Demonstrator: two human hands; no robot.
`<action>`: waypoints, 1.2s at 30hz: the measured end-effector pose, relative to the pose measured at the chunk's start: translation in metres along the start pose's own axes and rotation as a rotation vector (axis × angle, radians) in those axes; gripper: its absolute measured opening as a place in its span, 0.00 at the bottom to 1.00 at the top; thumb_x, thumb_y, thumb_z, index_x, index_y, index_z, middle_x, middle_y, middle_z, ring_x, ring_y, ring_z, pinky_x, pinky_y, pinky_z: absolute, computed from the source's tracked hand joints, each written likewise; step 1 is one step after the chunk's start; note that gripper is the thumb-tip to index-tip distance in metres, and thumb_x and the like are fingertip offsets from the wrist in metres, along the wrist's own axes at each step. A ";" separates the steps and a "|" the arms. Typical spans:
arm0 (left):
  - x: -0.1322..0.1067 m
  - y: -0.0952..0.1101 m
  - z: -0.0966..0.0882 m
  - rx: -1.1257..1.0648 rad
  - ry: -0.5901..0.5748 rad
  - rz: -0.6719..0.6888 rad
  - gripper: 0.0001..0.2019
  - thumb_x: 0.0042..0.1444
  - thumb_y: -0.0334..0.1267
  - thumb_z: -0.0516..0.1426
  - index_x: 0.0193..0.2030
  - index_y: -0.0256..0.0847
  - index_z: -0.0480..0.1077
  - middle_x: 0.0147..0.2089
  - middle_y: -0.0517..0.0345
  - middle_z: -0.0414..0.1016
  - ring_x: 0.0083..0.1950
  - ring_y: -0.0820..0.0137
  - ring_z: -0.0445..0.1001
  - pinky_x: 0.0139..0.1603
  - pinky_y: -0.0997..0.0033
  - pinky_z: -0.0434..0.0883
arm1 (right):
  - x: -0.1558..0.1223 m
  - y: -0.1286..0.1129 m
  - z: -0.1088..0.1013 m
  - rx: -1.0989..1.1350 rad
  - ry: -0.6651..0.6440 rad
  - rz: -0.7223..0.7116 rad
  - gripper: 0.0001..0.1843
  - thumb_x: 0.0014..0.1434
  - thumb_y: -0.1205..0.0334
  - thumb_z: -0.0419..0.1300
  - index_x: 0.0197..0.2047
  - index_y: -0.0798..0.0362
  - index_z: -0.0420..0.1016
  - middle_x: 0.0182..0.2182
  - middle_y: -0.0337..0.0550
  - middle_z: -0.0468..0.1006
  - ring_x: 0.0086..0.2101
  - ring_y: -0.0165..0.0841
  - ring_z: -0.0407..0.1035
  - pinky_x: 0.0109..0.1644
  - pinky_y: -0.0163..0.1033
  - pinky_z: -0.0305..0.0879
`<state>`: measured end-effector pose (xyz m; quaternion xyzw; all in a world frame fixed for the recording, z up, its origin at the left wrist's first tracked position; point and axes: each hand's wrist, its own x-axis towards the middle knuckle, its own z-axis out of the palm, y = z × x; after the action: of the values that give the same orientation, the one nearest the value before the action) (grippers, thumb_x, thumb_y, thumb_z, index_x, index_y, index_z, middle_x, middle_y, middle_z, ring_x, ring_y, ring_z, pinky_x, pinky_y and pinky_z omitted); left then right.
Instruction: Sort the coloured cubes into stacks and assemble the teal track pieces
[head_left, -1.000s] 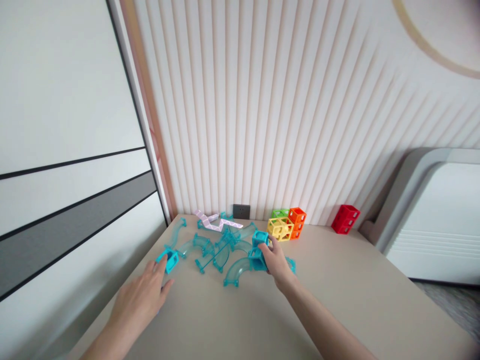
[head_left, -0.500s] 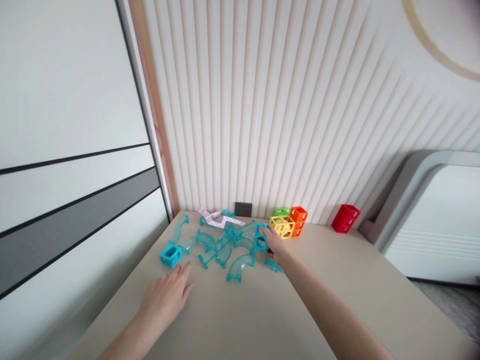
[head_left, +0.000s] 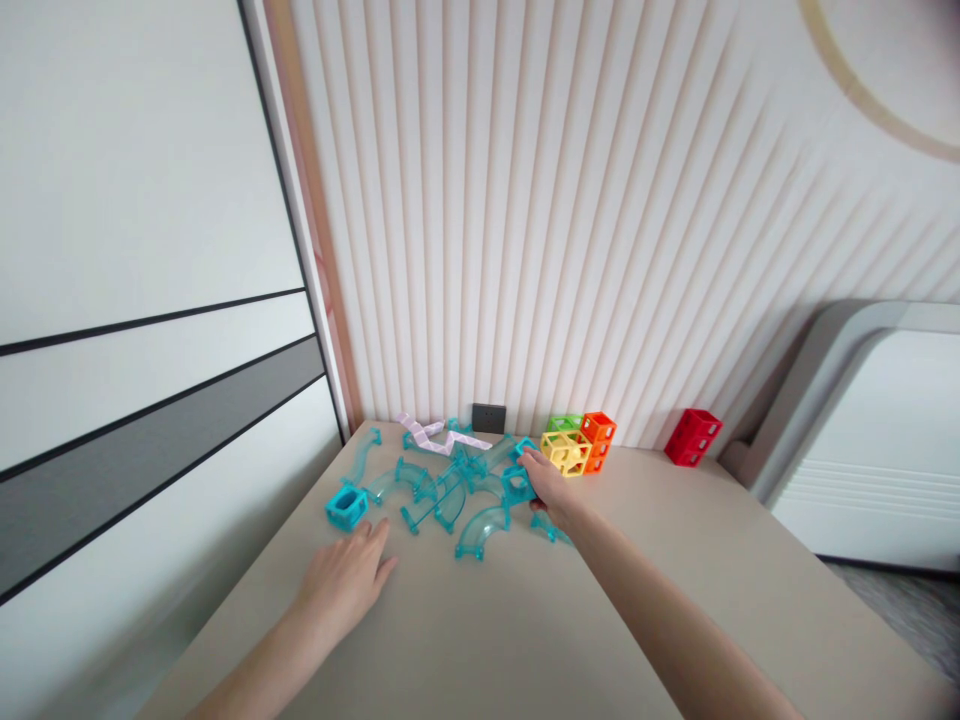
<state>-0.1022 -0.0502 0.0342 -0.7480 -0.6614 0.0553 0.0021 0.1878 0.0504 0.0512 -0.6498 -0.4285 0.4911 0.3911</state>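
Ribbed wall panelling (head_left: 450,200) backs a pale tabletop (head_left: 480,640), where the right hand (head_left: 550,490) grips a pair of blue frame cubes (head_left: 510,492) beside translucent curved tracks (head_left: 484,525). Loosely spread and holding nothing, the left hand (head_left: 345,570) rests just beside another blue block (head_left: 344,514), contact unclear. Should the right hand dip or swing, its cubes could knock the tracks or nudge the yellow cubes (head_left: 574,455) askew
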 end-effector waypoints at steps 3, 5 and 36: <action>0.002 0.000 0.000 -0.002 -0.002 -0.003 0.20 0.67 0.39 0.50 0.63 0.36 0.67 0.56 0.34 0.76 0.48 0.48 0.81 0.44 0.51 0.77 | -0.012 0.005 -0.001 -0.111 -0.013 -0.124 0.22 0.63 0.56 0.53 0.57 0.52 0.74 0.23 0.35 0.71 0.23 0.31 0.68 0.23 0.32 0.64; 0.003 0.000 -0.001 -0.001 -0.006 -0.006 0.20 0.68 0.39 0.49 0.62 0.37 0.68 0.55 0.35 0.76 0.48 0.48 0.80 0.43 0.50 0.77 | -0.023 0.012 -0.004 -0.172 -0.022 -0.222 0.17 0.61 0.57 0.57 0.49 0.52 0.79 0.32 0.41 0.78 0.34 0.36 0.74 0.36 0.37 0.72; 0.024 0.050 -0.002 -0.117 0.537 0.511 0.15 0.68 0.34 0.47 0.41 0.43 0.75 0.41 0.51 0.78 0.45 0.59 0.75 0.50 0.56 0.69 | 0.057 0.055 -0.262 -0.671 0.921 -0.263 0.33 0.59 0.52 0.56 0.58 0.71 0.67 0.47 0.76 0.74 0.46 0.53 0.72 0.44 0.53 0.65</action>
<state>-0.0496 -0.0322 0.0303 -0.8756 -0.4314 -0.1818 0.1189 0.4605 0.0629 0.0382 -0.8260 -0.4234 -0.0572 0.3677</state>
